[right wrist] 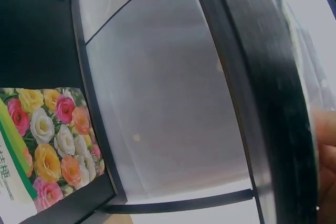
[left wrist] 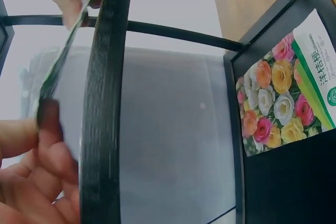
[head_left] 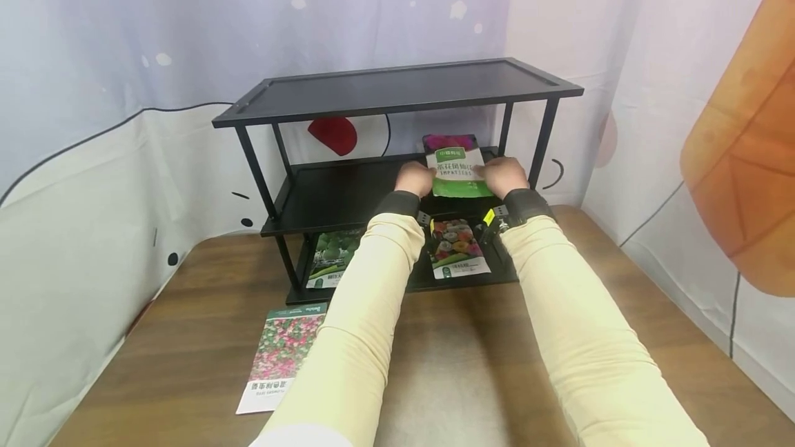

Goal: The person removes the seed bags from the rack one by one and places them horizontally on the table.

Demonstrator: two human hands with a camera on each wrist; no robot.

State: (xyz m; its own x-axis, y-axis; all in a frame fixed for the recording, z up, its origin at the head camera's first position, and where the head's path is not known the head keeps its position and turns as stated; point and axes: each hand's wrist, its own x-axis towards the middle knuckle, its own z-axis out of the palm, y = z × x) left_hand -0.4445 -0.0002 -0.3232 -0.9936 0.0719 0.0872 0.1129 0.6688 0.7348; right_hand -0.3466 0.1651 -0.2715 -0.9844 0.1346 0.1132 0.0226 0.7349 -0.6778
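Over the right part of the black rack's [head_left: 348, 188] middle shelf, both hands hold a white and green seed packet [head_left: 458, 170] printed "IMPATIENS". My left hand [head_left: 415, 179] pinches its left edge between thumb and fingers. The right hand [head_left: 503, 175] grips the opposite edge. A dark piece with a pink flower picture [head_left: 450, 142] shows above the packet; whether it belongs to it I cannot tell. In the left wrist view the packet [left wrist: 63, 56] appears nearly edge-on beside the shelf bar. The shelf bar partly hides the right hand [right wrist: 326, 156] in the right wrist view.
On the bottom shelf lie a packet with multicoloured flowers [head_left: 458, 247] and a green-pictured packet [head_left: 335, 254]. Another packet with pink flowers [head_left: 282, 357] lies on the wooden table [head_left: 186, 357], front left. The rack's top panel [head_left: 397, 92] overhangs the hands' area; a printed curtain hangs behind.
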